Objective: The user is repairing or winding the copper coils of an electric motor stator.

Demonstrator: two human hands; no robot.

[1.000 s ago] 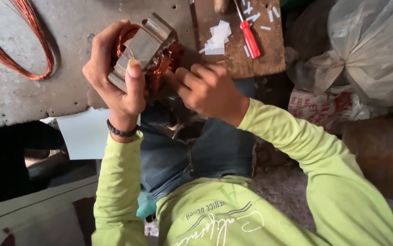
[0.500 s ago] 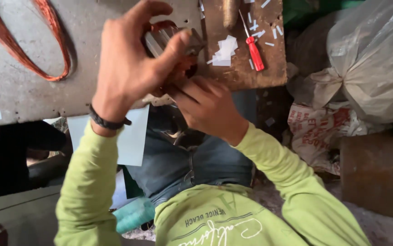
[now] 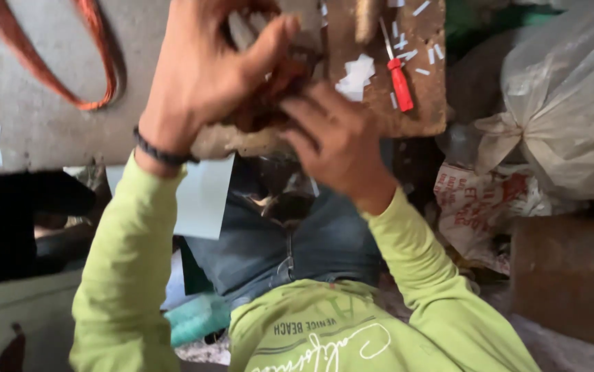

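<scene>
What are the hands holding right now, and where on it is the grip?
Both hold a metal motor core with copper windings. The left hand wraps over its top; the right hand grips its lower side.

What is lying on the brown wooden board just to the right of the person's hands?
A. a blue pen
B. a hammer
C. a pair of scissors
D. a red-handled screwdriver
D: a red-handled screwdriver lies on the wooden board, among small white paper scraps, close to the right hand.
</scene>
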